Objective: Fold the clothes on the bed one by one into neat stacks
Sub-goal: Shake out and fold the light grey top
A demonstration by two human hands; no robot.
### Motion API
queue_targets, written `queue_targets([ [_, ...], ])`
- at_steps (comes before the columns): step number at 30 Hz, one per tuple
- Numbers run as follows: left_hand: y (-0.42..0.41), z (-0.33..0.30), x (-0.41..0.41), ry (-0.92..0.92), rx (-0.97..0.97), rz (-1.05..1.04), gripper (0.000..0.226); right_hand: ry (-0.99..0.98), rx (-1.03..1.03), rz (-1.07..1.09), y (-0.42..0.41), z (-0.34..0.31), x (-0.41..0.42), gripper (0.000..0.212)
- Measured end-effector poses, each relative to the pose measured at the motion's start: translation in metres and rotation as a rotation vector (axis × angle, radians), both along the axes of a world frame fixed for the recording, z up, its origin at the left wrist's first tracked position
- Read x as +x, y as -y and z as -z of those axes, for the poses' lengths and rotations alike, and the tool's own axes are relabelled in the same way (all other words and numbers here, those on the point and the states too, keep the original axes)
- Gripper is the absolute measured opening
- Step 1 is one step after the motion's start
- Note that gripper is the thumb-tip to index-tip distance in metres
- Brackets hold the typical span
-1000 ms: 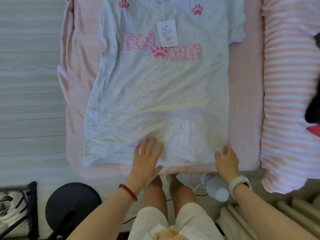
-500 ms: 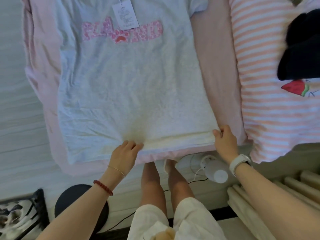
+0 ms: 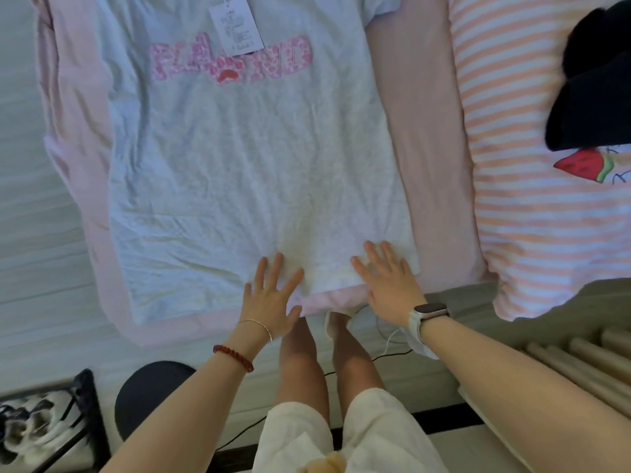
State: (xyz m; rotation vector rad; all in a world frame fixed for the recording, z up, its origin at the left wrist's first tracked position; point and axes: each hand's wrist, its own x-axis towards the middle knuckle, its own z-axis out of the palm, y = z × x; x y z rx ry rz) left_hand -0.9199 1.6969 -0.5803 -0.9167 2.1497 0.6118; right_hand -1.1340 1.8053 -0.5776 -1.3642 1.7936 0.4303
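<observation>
- Both hands are flat, fingers spread and straight, nothing grasped. The left hand [image 3: 269, 295] presses on the hem at lower centre of the frame, and the right hand [image 3: 387, 279] lies just beside it toward the shirt's lower right corner.
- Looks to me like a smoothing step: palms down to push wrinkles out before any fold starts.
- The thing under them is a light grey T-shirt [image 3: 246, 158], laid face up across the middle of the frame with its hem at the bed's near edge. It's got pink lettering [image 3: 232, 59] on the chest and a paper hang tag [image 3: 235, 29] lying over it at upper centre.
- It sits on a pink sheet [image 3: 423, 138], so there's a flat base to fold on.
- At the right there's an orange-striped garment with a watermelon print [image 3: 587, 163], plus something dark [image 3: 594, 80] piled on top at the upper right. Probably next in the queue.
- No folds made yet, so I'd say this shirt is only just starting.
</observation>
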Motion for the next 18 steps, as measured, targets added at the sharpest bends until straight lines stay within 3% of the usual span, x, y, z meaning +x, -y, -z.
queue_targets([
  [4,0.006,-0.018,0.002,0.001,0.146,-0.113,0.052,0.047,0.084,0.011,0.001,-0.028,-0.004,0.052],
  [7,0.04,-0.037,-0.021,-0.078,0.021,-0.185,0.04,0.013,-0.033,0.042,0.04,-0.052,-0.019,0.042],
  [13,0.158,-0.066,-0.109,-0.319,-0.102,-0.269,0.039,0.052,-0.278,0.36,0.157,-0.085,-0.077,0.04],
  [18,0.252,-0.058,-0.177,-0.407,-0.16,-0.228,0.048,0.076,-0.48,0.633,0.251,-0.069,-0.139,0.029],
])
